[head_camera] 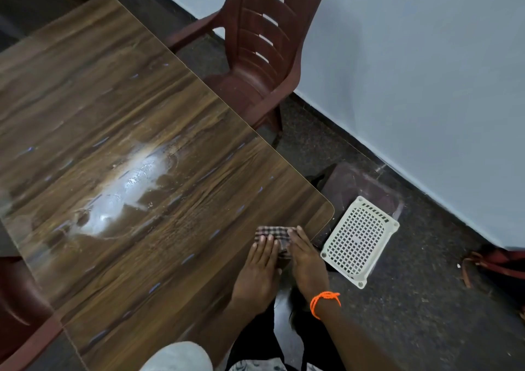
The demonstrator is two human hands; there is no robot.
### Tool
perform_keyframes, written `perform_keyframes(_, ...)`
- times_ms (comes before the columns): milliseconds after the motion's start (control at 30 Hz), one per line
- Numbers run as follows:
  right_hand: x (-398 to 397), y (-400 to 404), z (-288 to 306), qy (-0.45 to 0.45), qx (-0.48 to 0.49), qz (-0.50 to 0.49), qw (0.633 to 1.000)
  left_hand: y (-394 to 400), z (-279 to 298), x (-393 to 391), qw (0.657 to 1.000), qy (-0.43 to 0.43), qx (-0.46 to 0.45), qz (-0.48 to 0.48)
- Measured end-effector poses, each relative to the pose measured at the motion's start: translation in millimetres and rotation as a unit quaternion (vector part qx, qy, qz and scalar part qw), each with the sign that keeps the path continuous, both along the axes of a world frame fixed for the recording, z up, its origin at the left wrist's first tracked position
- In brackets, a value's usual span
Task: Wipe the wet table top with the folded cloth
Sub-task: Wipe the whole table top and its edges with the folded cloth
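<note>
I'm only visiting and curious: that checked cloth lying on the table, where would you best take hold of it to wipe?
From above, probably. The checked cloth lies folded flat near the table corner, so flat palms on top suit it, as the left hand and right hand rest now.

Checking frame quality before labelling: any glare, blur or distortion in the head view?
Head view: strong white glare on the wet patch of the table top; wide-angle bending along the table edge and wall; soft, streaky blur across the wood grain; left hand and right hand, flat on the folded cloth, stay fairly sharp.
</note>
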State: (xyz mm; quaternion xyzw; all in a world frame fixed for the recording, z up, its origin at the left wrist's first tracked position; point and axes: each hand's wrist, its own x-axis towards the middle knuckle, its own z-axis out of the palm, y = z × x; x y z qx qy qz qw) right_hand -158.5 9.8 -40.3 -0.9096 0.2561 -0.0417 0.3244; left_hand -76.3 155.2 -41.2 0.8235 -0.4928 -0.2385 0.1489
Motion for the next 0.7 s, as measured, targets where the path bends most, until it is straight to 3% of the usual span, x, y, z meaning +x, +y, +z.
perform_keyframes(233, 14.7, -33.9, -3.1, 0.017, -0.004, -0.071, 0.997, -50.6, -8.6, 19.4, 0.999, -0.031, 0.028, -0.003)
perform_keyframes(533, 11.6, 4.5, 2.0, -0.019, -0.005, 0.059, 0.998, 10.1, -10.9, -6.2, 0.994, -0.027, 0.004, 0.107)
perform_keyframes(700, -28.9, 12.6, 9.1, -0.031, 0.026, 0.037, 0.999, 24.6, -4.7, -46.4, 0.996, 0.009, 0.019, 0.092)
